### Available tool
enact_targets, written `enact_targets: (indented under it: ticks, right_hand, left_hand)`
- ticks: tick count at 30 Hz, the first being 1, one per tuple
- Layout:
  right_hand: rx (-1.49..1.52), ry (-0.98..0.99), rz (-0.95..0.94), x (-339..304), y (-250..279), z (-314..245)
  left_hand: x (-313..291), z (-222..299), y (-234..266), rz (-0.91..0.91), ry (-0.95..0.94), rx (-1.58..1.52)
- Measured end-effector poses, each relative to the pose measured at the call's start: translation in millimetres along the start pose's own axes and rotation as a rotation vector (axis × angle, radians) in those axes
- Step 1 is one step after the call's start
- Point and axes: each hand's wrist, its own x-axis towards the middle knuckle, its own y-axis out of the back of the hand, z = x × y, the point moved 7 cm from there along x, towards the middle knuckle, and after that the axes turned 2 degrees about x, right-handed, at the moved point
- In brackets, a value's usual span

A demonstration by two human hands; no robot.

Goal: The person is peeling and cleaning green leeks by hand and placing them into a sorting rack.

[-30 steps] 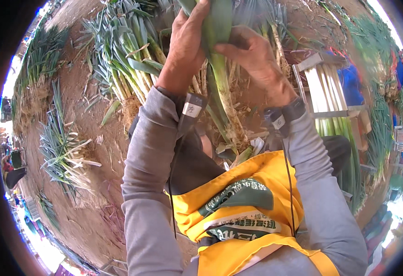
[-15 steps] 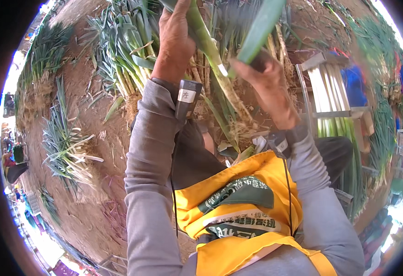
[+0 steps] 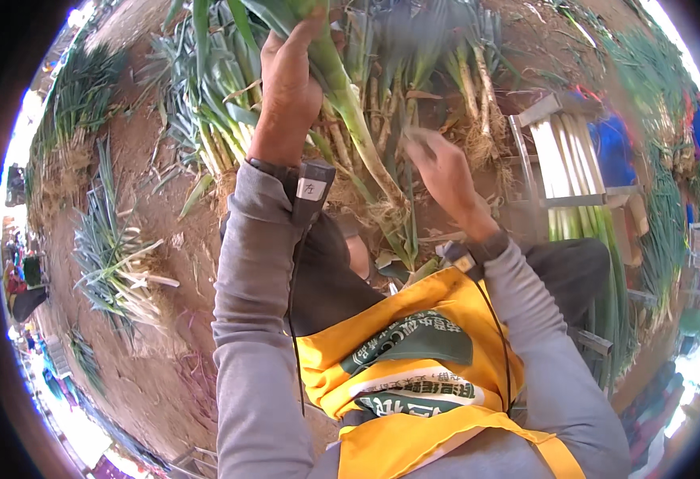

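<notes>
My left hand (image 3: 290, 92) is closed around the upper, leafy part of a green onion (image 3: 358, 120). The stalk slants down to the right, its pale root end hanging above the plant scraps between my legs. To the right of the stalk is my right hand (image 3: 450, 176), apart from it. Nothing shows in this hand; its fingers are partly bent and smeared by motion, but look parted. Beyond both hands, a bunch of unpeeled green onions (image 3: 206, 120) with rooty ends lies on the ground, and more stand further along (image 3: 473, 80).
A metal rack (image 3: 577, 199) at the right holds peeled white-stemmed green onions (image 3: 569, 156), beside a blue object (image 3: 612, 152). A small bunch (image 3: 126, 263) lies on the bare earth at left. My yellow apron (image 3: 406, 351) covers my lap.
The broad green leaf that was at my right hand is gone from it. That hand has drawn slightly down and left. My left hand has shifted a little left with the green onion.
</notes>
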Motion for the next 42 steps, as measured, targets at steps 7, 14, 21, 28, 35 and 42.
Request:
enact_targets:
  ticks: [7,14,21,28,35,42]
  right_hand:
    - [0.188,-0.012,0.015,77,-7,-63]
    - [0.055,-0.025,-0.031,85,-4,-58]
    - [-0.006,0.175,-0.110,65,-18,-81]
    - [-0.312,0.342,0.112,49,-4,-78]
    - [-0.181,0.249,0.115,69,8,-65]
    - [0.264,0.016,-0.124,104,14,-69]
  left_hand:
    - [1,-28,-19,-0.101,0.054,-0.135]
    - [-8,-32,-26,-0.102,0.113,-0.088]
    - [-9,-28,-19,-0.125,0.019,-0.022]
    - [-25,-15,-46,-0.385,-0.527,0.822]
    - [4,-48,-23,-0.300,0.183,-0.175]
    - [8,-47,-29,-0.435,0.182,-0.376]
